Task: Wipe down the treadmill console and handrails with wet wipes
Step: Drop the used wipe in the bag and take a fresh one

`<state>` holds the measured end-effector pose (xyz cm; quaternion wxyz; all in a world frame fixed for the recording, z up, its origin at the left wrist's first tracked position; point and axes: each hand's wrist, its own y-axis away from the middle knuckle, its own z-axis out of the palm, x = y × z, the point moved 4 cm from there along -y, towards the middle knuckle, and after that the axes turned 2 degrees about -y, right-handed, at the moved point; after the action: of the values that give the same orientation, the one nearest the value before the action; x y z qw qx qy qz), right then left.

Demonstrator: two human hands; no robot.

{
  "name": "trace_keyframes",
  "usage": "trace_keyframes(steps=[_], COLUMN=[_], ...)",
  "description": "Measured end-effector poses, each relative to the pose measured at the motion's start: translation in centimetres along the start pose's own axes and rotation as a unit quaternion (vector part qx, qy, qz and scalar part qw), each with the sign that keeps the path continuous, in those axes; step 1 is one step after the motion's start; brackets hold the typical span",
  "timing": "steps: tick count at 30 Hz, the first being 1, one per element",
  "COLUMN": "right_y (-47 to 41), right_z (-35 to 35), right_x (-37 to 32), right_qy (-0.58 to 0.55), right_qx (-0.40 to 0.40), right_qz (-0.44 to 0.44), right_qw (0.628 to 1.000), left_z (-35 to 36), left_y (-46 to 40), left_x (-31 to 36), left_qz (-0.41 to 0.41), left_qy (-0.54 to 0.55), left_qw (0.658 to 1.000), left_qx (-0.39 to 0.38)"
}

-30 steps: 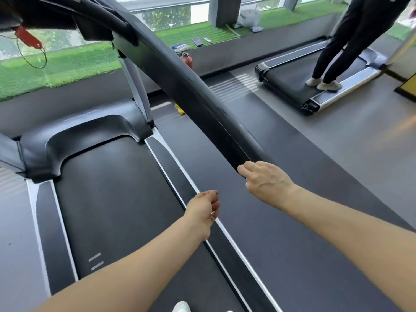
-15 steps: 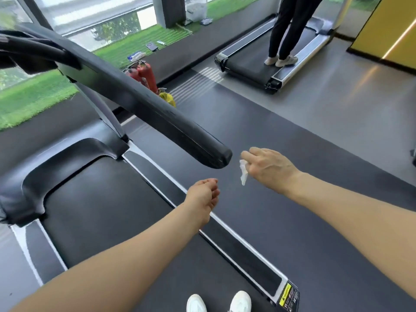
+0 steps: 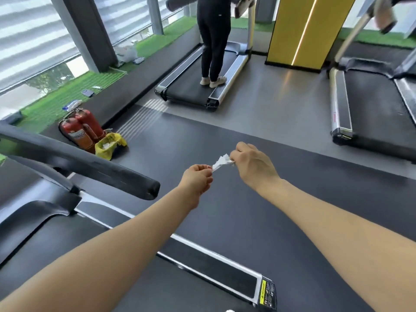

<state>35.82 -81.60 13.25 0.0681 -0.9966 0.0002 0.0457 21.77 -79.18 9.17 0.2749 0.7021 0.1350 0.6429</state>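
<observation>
A small crumpled white wet wipe (image 3: 221, 162) is stretched between my two hands, out past the end of the black padded handrail (image 3: 96, 167). My left hand (image 3: 198, 180) pinches its lower left end. My right hand (image 3: 252, 166) pinches the upper right end. Both hands hover over the dark floor mat, to the right of the handrail's rounded tip and apart from it. The treadmill deck (image 3: 202, 273) runs beneath my arms. The console is out of view.
Two red fire extinguishers (image 3: 81, 130) and a yellow bag holding used wipes (image 3: 108, 145) stand on the floor to the left. A person stands on another treadmill (image 3: 202, 86) ahead. A third treadmill (image 3: 369, 104) is at right beside a yellow pillar (image 3: 308, 30).
My right hand has come off the handrail's end with the wipe. My left hand has risen and taken hold of the wipe's other end. The view has swung right.
</observation>
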Motion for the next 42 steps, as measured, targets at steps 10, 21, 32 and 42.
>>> trace_keyframes(steps=[10, 21, 32, 42], right_y=[-6.9, -17.9, -34.8, -51.5], right_z=[-3.0, 0.5, 11.2, 24.7], right_x=[4.9, 0.2, -1.4, 8.0], right_qy=[-0.078, -0.161, -0.168, -0.177], right_qx=[0.01, -0.067, -0.104, -0.123], right_qz=[0.142, 0.15, -0.019, -0.129], right_qw=[0.987, 0.973, 0.98, 0.968], left_z=[-0.3, -7.5, -10.6, -7.4], left_y=[-6.1, -13.5, -27.9, -46.9], left_x=[7.3, 9.5, 13.1, 11.8], left_qz=[0.127, 0.113, 0.089, 0.036], left_qy=[-0.158, -0.173, -0.268, -0.221], left_qw=[0.978, 0.978, 0.944, 0.914], left_qx=[-0.043, 0.028, 0.173, 0.339])
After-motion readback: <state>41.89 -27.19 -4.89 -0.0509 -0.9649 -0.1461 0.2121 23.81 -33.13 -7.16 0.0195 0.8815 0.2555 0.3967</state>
